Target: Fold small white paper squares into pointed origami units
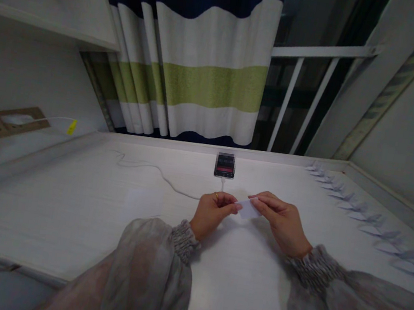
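Both of my hands meet over the middle of the white desk [67, 206] on a small piece of white paper [248, 210]. My left hand [213, 214] is curled, pinching the paper's left edge with thumb and fingers; a ring shows on one finger. My right hand [278, 220] covers the paper's right side, its fingers pressed together on it. The paper is held just above the desk surface. Loose grey sleeves with gathered cuffs cover both wrists.
A phone [225, 165] lies behind the hands with a white cable [158, 171] running left toward a wall socket panel [2, 119]. A row of several folded white paper pieces [368, 220] lines the desk's right edge. Striped curtain [204, 71] and window rail behind.
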`<act>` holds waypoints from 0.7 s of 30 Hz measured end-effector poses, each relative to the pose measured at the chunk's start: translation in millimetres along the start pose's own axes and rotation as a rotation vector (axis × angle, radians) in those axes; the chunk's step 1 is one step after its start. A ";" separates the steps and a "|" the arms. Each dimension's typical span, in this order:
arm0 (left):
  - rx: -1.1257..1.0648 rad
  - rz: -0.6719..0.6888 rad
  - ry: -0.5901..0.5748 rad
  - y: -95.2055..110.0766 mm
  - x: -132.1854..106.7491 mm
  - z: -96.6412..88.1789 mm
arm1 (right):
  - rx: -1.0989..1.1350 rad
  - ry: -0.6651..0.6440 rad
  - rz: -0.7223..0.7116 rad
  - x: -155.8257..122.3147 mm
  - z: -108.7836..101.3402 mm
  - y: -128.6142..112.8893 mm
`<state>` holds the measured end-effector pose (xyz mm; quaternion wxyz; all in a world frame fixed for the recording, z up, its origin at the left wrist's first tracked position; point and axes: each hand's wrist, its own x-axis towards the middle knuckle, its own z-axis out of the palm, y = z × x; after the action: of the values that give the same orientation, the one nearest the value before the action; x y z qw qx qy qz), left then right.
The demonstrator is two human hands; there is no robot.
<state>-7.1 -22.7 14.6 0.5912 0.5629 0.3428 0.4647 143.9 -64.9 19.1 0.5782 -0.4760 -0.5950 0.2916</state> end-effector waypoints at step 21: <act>0.004 0.038 -0.050 -2.7 1.5 -2.0 | 0.033 0.008 -0.018 -0.7 0.6 -1.4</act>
<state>-8.0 -20.5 11.8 0.5895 0.5819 0.3180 0.4612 143.0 -66.0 19.9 0.5909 -0.4622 -0.5920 0.2945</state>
